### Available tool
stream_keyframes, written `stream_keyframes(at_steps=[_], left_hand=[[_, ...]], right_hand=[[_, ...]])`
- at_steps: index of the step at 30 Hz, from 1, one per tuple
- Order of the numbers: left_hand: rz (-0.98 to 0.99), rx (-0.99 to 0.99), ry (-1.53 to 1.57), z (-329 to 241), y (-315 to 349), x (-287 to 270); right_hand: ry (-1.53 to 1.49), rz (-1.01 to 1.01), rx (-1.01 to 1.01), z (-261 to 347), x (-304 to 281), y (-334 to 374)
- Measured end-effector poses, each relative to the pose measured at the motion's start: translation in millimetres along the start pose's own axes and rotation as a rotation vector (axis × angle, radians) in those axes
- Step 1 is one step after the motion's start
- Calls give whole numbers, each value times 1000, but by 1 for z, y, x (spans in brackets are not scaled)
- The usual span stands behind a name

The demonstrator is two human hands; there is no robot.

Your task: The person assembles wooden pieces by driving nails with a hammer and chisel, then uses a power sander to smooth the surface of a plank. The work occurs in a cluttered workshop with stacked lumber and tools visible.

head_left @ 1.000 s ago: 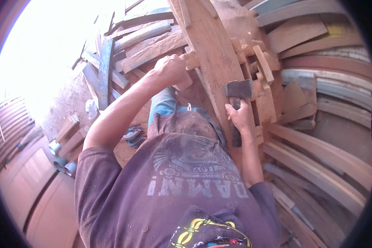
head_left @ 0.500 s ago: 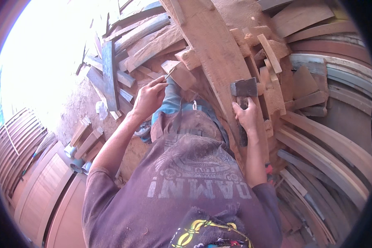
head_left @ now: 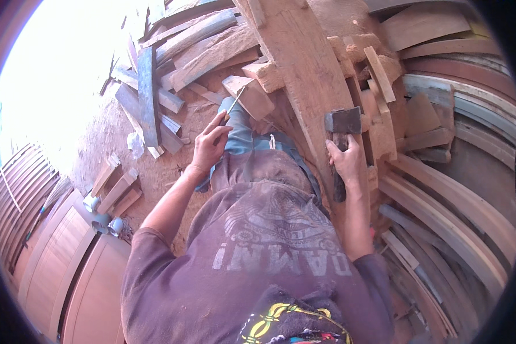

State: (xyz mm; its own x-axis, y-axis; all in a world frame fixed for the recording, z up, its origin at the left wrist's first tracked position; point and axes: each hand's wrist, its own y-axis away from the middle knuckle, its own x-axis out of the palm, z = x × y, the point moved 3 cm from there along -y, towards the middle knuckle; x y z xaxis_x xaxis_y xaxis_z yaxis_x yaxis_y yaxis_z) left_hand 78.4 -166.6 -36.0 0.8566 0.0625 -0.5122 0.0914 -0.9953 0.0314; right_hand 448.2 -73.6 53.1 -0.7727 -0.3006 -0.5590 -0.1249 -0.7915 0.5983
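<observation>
In my left hand (head_left: pixel 210 144) is a slim-shafted tool (head_left: pixel 235 103) like a screwdriver, its fingers pinched round the handle. The thin metal shaft points up and to the right, in front of a wooden block (head_left: pixel 249 97). What shape its tip has is too small to tell. My right hand (head_left: pixel 346 159) is closed on a hatchet (head_left: pixel 344 121) with a dark, blocky metal head and a dark handle. Its head lies over the right edge of a long, broad wooden plank (head_left: pixel 301 69), and the handle runs back under my palm.
Loose wood offcuts (head_left: pixel 212 43) pile up ahead on the left, over a dusty floor. Stacked curved boards (head_left: pixel 458 200) line the right side. Short wood pieces (head_left: pixel 117 192), light-coloured cups (head_left: pixel 100 222) and panels (head_left: pixel 54 252) are at the left. Small blocks (head_left: pixel 378 123) lie beside the plank.
My left hand has turned the slim tool so more of its shaft and handle shows. My right hand keeps its hold on the hatchet at the plank. The whole view has shifted slightly.
</observation>
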Motion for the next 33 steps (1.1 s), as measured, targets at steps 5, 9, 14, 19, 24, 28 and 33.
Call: stream_keyframes(at_steps=[5, 9, 14, 19, 24, 28, 33], left_hand=[[9, -206, 119, 18, 15, 23], [16, -372, 380, 32, 16, 24], [-259, -632, 459, 20, 6, -8], [-340, -410, 163, 32, -19, -1], [-159, -420, -27, 19, -70, 43], [-123, -521, -12, 23, -94, 57], [-102, -432, 45, 26, -99, 49]], right_hand=[[-11, 5, -7, -1, 1, -1], [54, 36, -17, -9, -1, -6], [69, 57, -5, -15, 2, -8], [119, 40, 39, -12, 3, -5], [428, -42, -5, -21, 1, -7], [493, -20, 169, 4, 4, 2], [212, 16, 250, 12, 5, 1]])
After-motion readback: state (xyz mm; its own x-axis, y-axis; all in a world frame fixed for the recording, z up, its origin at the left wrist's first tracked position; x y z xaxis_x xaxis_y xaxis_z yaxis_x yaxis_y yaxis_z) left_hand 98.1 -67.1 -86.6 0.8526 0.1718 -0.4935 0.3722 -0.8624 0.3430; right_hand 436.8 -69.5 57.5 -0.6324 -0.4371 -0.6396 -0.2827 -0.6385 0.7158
